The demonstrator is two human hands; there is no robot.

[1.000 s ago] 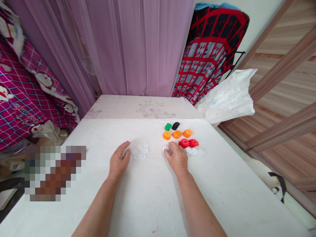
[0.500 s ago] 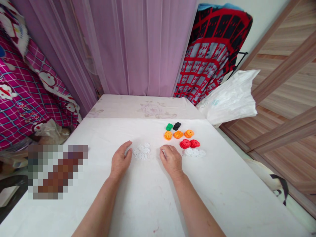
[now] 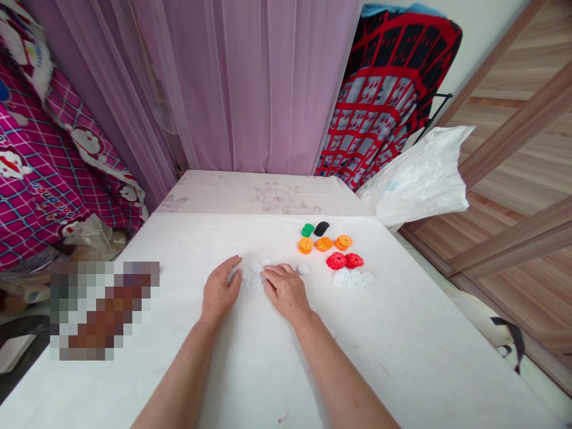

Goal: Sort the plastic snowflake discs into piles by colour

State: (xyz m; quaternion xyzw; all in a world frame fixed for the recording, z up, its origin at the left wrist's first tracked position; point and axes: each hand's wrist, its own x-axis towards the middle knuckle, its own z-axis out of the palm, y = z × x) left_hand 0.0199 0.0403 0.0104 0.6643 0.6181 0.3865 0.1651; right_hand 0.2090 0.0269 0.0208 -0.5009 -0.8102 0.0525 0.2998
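Note:
Small white flower-shaped pieces [image 3: 252, 279] lie in a loose cluster between my two hands. My left hand [image 3: 220, 289] rests at the cluster's left edge, thumb and fingers apart, holding nothing. From the right, my right hand [image 3: 286, 291] reaches over the cluster, its fingertips on the right-hand pieces and its thumb apart from them. Just right of that hand lies a single white piece or small stack [image 3: 302, 270]. Farther right is a row of overlapping white pieces [image 3: 353, 277].
Behind the white row sit red stacks [image 3: 345, 260], orange stacks [image 3: 324, 244], a green stack [image 3: 307, 230] and a black stack [image 3: 322, 229]. A white plastic bag [image 3: 420, 179] stands at the table's right edge. Purple curtains [image 3: 250, 83] hang beyond the white-covered table [image 3: 250, 369].
My right hand has moved left onto the white cluster. A white piece now shows on the cloth where that hand was. My left hand has hardly moved.

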